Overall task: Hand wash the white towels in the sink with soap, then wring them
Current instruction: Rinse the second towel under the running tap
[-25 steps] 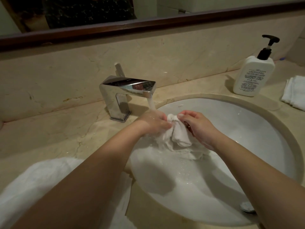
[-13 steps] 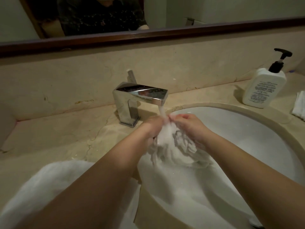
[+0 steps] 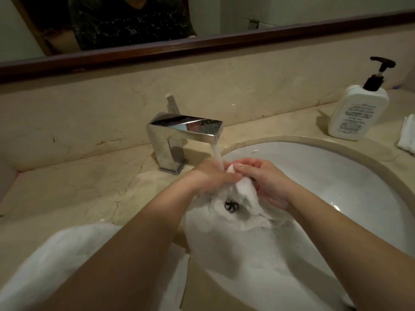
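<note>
Hands (image 3: 238, 176) on towel (image 3: 243, 189) — (under tap (image 3: 186, 129))

At the top of the frame we see a dark wood-framed mirror (image 3: 202, 44) above a beige marble backsplash (image 3: 89, 108), and marble counter (image 3: 67, 187) stretching across the left middle.

A bathroom: white sink (image 3: 336, 167) in a marble counter (image 3: 89, 180), faucet (image 3: 179, 135), mirror (image 3: 213, 16) above
</note>
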Motion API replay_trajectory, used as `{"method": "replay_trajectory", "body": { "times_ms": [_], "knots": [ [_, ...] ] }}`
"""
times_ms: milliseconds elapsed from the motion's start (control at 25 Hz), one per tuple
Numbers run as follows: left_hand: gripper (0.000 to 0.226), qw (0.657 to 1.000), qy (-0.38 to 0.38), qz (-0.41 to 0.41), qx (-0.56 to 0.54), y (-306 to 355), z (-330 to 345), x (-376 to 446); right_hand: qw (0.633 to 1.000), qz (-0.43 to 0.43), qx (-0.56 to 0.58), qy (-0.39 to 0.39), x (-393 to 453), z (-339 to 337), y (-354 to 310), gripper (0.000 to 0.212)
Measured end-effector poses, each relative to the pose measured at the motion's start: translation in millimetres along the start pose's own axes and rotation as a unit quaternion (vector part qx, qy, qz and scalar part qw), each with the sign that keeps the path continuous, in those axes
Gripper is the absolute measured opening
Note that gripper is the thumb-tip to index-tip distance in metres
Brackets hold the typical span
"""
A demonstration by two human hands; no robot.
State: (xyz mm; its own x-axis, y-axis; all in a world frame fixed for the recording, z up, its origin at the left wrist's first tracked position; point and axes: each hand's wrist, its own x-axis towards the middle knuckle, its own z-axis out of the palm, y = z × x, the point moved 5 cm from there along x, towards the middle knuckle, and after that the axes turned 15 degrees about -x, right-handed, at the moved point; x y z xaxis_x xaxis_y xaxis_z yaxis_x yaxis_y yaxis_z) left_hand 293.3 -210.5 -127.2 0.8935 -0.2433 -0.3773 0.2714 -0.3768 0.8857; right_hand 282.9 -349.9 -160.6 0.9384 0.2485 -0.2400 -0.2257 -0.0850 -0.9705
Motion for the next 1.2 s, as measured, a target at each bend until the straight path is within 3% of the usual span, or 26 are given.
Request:
{"method": "replay_trajectory", "body": {
  "times_ms": [80,160,240,320,400,560,640,760,840,920,1040,1200],
  "knots": [
    [0.026,1.000,0.019,-0.018,-0.013,-6.2,-5.2,-2.1,0.990,-0.028,-0.126,0.063,-2.2,-9.9,-8.3,0.022],
    [0.034,0.996,0.070,-0.022,-0.055,-6.8,-9.8,-2.9,0.967,0.002,-0.246,0.059,-3.7,-20.4,-8.1,0.029],
    [0.038,0.990,0.105,-0.016,-0.095,-2.0,-9.6,-3.2,0.975,0.046,-0.217,-0.005,-8.4,-20.7,-3.9,0.031],
    [0.038,0.990,0.113,-0.025,-0.085,1.4,-8.2,-5.5,0.994,0.012,-0.107,-0.008,-7.9,-19.6,-7.0,0.017],
    [0.041,0.993,0.074,-0.059,-0.064,-2.0,-6.7,-6.2,0.999,-0.028,-0.026,0.005,-7.4,-16.7,-14.3,0.014],
    [0.031,0.998,-0.033,0.026,-0.057,4.8,0.8,-7.6,0.999,-0.035,0.029,0.001,-6.1,-11.2,-15.8,0.031],
    [0.035,0.995,-0.036,0.030,-0.088,3.7,4.0,-5.5,0.998,-0.027,0.053,0.005,-8.6,-14.8,-16.1,0.027],
    [0.033,0.987,0.088,0.028,-0.133,2.8,-2.4,-4.0,0.996,0.025,-0.071,-0.041,-9.3,-15.5,-6.0,0.039],
    [0.022,0.975,0.126,0.029,-0.183,3.4,-6.0,-4.0,0.978,0.049,-0.189,-0.079,-12.8,-15.9,-1.0,0.047],
    [0.027,0.979,0.132,0.022,-0.154,3.4,-7.4,-3.6,0.981,0.027,-0.191,-0.030,-11.4,-22.3,-6.3,0.042],
    [0.041,0.992,0.121,0.022,-0.002,0.6,-6.2,3.1,0.989,-0.036,-0.142,0.031,-13.5,-21.3,-25.0,0.027],
    [0.039,0.998,0.034,0.034,-0.039,8.5,5.9,3.9,0.991,0.036,-0.125,0.041,-9.9,-10.2,-19.3,0.044]
  ]
}}
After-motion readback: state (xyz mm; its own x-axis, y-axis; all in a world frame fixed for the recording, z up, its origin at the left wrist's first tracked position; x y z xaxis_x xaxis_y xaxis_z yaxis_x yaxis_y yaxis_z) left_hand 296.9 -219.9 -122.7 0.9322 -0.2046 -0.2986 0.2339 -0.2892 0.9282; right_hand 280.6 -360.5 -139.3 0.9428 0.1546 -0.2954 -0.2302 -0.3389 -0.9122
